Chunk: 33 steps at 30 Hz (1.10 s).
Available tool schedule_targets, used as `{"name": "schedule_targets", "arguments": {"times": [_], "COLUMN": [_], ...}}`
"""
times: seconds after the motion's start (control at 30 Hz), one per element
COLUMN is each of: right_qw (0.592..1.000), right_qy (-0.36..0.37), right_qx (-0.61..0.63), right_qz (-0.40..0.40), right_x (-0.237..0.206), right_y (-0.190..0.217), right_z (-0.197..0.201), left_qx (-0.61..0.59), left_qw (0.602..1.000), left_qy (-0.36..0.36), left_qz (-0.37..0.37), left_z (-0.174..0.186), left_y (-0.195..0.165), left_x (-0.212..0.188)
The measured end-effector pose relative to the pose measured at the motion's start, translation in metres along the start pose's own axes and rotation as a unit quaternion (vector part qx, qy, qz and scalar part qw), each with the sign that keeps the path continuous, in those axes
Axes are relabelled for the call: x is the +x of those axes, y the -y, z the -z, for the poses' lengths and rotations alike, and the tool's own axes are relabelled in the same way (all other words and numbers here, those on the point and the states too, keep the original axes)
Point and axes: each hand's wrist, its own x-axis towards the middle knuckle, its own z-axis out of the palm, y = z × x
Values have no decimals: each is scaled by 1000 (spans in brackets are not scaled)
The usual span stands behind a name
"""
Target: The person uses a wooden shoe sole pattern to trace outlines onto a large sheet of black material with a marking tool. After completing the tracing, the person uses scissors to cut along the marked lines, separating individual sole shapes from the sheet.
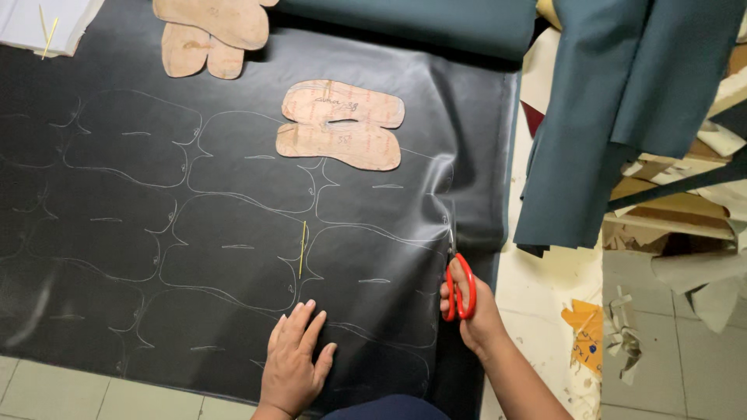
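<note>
— Scissors (459, 286), red-handled, sit in the right hand (475, 315) at about four o'clock in the view; the fingers are closed through the loops, and the blades point up toward twelve, their tips at the edge of the black sheet (233, 194).

— And the left hand (294, 362)?

— It lies flat and open, fingers spread, pressing on the black sheet at six o'clock, holding nothing.

— What is on the sheet?

— Pale chalk outlines of curved pattern pieces, drawn side by side over most of it. A tan cardboard template (342, 124) rests on it toward twelve o'clock, and a second cardboard template (208, 31) lies at eleven, partly cut off by the top edge. A thin yellow stick (303, 249) lies on the sheet just above the left hand.

— Where does the sheet lie?

— Spread on a tiled floor (117, 393), it seems. Teal fabric (622, 117) hangs at two o'clock, well apart from the hands, and paper scraps (599, 334) lie on the floor at four o'clock, beyond the right hand.
</note>
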Motion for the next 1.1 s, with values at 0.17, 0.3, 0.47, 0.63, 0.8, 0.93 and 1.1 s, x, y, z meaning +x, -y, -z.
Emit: {"name": "schedule_targets", "arguments": {"times": [0.17,0.3,0.47,0.63,0.8,0.93,1.1], "right_qw": [999,999,999,997,998,998,996], "right_qy": [-17,-27,-16,-27,-40,-27,-29], "right_qx": [-15,-14,22,13,22,20,-24], "right_qz": [29,40,38,70,49,61,85], "right_x": [4,17,27,25,46,49,47], "right_y": [-6,0,7,1,19,23,21], "right_z": [-3,-8,-11,-14,-18,-21,-20], "left_qx": [-4,1,-2,2,0,-1,3], "left_qw": [1000,1000,1000,1000,1000,1000,1000], "left_qy": [1,3,9,11,12,4,6], "left_qz": [1,1,8,8,9,2,0], "left_z": [-1,-1,0,-1,-2,-2,0], "left_y": [3,4,2,3,4,5,7], "left_x": [4,6,6,5,4,5,6]}}
